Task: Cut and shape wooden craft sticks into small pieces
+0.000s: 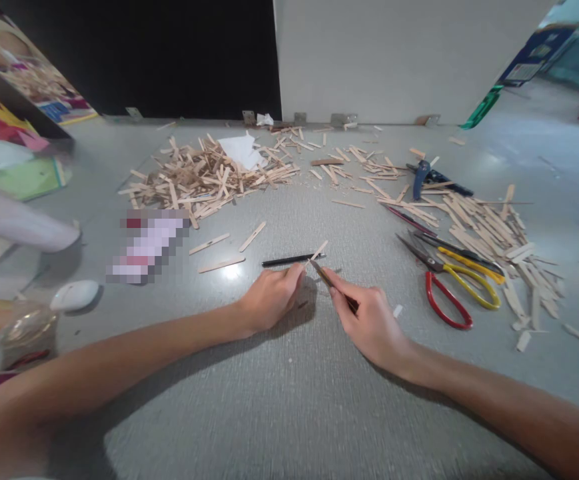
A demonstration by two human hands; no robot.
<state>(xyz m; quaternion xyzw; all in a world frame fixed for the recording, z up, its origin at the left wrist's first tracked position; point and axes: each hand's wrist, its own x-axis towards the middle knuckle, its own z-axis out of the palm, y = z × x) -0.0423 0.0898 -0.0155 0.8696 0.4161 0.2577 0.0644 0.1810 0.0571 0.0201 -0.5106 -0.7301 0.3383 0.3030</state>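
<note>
My left hand [273,297] pinches a thin wooden craft stick [321,249], which slants up and right from the fingertips. My right hand [373,321] is closed round a slim craft knife [325,276] with a brownish handle. The knife's tip lies against or very near the stick, close to my left fingers; contact is hard to tell. Just behind both hands a black pen [289,260] lies flat on the grey table [269,413]. Left of the pen are three loose craft sticks [222,265].
A heap of sticks [194,173] with white paper [243,152] stands back left. More sticks [474,220] spread along the right, beside red-and-yellow-handled scissors [449,313], a yellow cutter [469,263] and dark blue pliers [422,179]. A white mouse [75,295] lies left. A panel [369,60] borders the back.
</note>
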